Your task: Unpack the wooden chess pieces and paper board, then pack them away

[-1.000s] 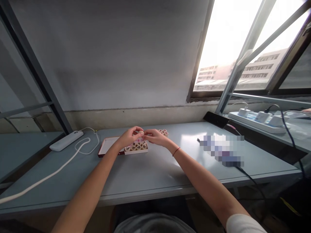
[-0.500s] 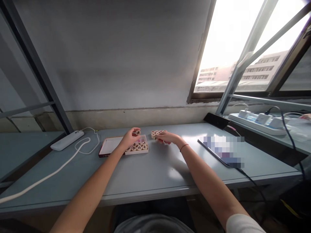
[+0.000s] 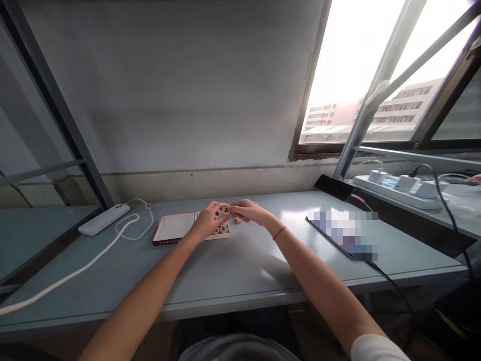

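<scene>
My left hand (image 3: 211,220) is over the right half of an open box, its fingers curled round a round, pale Chinese chess piece (image 3: 225,211) with a black character. From the right, the fingertips of my right hand (image 3: 248,210) are pinched at the same piece's edge; whether a second piece is hidden between the hands is unclear. Beneath them, the white box tray (image 3: 218,237) contains several more pieces (image 3: 224,228), partly covered by my left hand. Joined at its left lies the white-lined lid (image 3: 175,226) with a red edge. Just behind my right hand, loose pieces (image 3: 238,219) peek out on the desk.
A tablet-like device (image 3: 340,233), its screen blurred out, lies on the right of the grey desk (image 3: 233,276). A white power strip (image 3: 103,218) with its cable occupies the left. Another strip (image 3: 402,191) with chargers sits at far right, below the window.
My right hand has moved left from the loose pieces to meet my left hand over the tray. The left hand has shifted slightly right and lower, still with a piece.
</scene>
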The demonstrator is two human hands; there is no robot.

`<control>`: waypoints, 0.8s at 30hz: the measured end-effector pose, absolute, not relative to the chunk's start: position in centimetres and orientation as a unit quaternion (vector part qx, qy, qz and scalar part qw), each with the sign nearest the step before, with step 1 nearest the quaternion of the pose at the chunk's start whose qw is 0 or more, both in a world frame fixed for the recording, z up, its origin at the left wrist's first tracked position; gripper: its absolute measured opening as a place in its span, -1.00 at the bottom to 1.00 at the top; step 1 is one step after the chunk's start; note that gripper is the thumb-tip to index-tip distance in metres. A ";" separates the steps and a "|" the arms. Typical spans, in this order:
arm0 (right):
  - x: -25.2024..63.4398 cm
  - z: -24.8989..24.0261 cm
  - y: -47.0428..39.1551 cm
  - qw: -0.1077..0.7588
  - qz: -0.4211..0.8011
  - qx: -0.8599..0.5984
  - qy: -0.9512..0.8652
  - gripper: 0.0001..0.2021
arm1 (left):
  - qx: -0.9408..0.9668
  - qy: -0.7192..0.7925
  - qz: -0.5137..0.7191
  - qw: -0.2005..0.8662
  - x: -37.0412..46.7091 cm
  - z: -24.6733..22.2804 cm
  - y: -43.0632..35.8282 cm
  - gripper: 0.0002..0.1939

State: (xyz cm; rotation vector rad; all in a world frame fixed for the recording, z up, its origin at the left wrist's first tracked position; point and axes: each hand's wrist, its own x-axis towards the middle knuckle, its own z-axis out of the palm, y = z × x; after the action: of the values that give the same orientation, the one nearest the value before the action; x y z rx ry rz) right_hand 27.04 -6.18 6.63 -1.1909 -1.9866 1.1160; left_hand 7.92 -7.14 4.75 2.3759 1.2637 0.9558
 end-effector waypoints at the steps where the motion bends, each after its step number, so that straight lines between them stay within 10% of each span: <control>1: 27.1 6.6 -6.1 0.286 0.419 -0.446 -0.738 -0.63 | 0.825 0.437 0.331 0.139 7.9 4.7 -7.1 -0.64; 24: 28.7 4.4 -3.8 0.071 0.219 -0.596 -0.769 -0.62 | 0.835 0.454 0.285 0.122 6.4 3.5 -5.6 -0.61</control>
State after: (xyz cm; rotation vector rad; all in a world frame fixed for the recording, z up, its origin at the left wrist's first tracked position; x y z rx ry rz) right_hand 28.69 -3.81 4.36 -1.7927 -2.3131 0.6582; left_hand 6.42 -5.57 3.53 2.4364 1.3260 0.8330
